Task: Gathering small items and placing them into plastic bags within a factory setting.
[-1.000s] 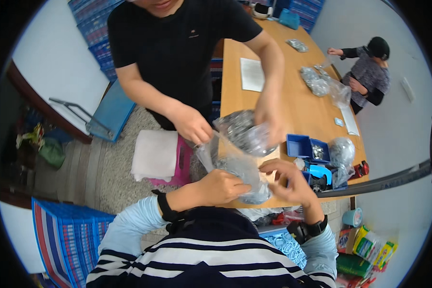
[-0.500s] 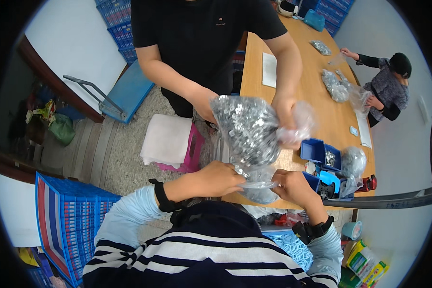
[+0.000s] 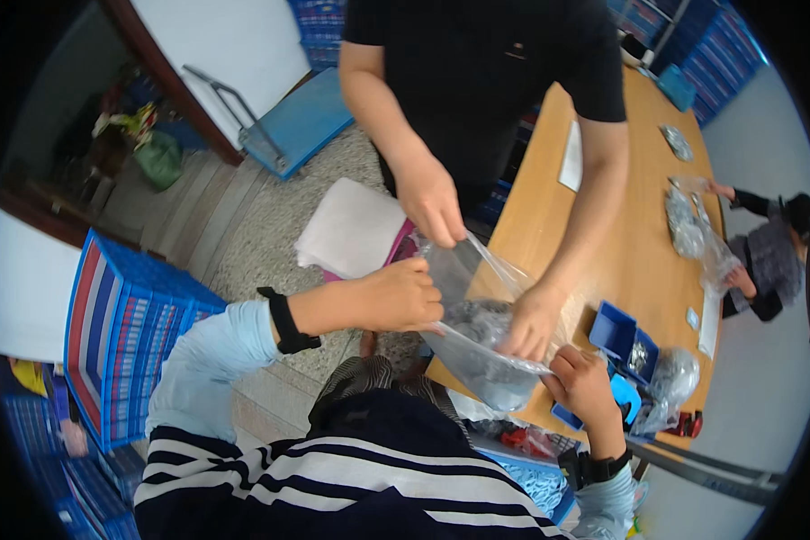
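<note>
Between my hands a clear plastic bag [image 3: 473, 367] hangs with its mouth spread wide, at the table's near left corner. My left hand [image 3: 396, 295] is closed on the left side of its rim. The right side of the rim is pinched in my right hand [image 3: 578, 378]. Facing me, a person in a black shirt grips the far rim with one hand [image 3: 430, 202]. That person's other hand [image 3: 531, 324] reaches into the opening. Grey, shiny contents show through the plastic, too blurred to make out singly.
Blue bins [image 3: 614, 331], one with small metal parts, and a filled clear bag [image 3: 675, 376] stand on the wooden table [image 3: 549, 229]. A second person handles bags at its far right. On my left are a stack of blue crates [image 3: 144, 342] and a white-topped pink stool [image 3: 351, 225].
The bag of metal parts that the person opposite held up has gone down into my bag's opening. My hands have moved apart, stretching the rim. The view has shifted.
</note>
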Demonstrator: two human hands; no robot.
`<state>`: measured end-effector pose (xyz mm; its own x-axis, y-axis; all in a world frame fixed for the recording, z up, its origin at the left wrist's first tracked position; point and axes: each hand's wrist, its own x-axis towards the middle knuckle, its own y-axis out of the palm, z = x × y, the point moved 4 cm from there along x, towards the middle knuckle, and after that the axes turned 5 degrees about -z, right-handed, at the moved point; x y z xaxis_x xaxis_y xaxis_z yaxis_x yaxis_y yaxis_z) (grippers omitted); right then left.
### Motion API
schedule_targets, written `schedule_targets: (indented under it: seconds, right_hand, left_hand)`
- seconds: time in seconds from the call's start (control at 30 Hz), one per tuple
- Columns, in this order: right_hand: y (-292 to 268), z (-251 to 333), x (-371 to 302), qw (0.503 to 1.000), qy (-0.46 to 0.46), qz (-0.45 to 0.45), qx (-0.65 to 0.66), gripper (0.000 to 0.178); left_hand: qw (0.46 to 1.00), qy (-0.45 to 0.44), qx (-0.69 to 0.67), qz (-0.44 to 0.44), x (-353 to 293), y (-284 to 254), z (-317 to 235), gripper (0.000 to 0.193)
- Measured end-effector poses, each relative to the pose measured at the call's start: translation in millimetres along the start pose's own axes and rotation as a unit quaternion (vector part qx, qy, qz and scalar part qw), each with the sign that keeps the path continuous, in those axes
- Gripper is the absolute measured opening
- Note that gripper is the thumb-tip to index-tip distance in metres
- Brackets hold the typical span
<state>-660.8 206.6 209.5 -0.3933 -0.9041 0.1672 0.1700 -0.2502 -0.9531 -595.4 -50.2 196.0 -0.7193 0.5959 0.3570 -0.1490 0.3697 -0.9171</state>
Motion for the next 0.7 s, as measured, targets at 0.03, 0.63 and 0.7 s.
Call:
schedule_targets:
  seconds: [0.03,0.63,0.7]
  right_hand:
    - [-1.9,1.0,4.1,1.0,-0.007,-0.016,0.011,0.021]
    - [-12.7,139.2,37.7,0.987,-0.076,-0.131,0.045,0.02]
    - [-6.3,175.2,50.4,0.98,-0.105,-0.143,0.085,0.021]
  left_hand:
    - [1.0,0.023,0.016,-0.014,-3.6,-2.0,-2.9,0.023]
    - [0.954,0.006,0.12,-0.276,-110.0,-52.8,-77.1,0.037]
    - [0.948,-0.014,0.13,-0.291,-146.4,-71.1,-98.1,0.035]
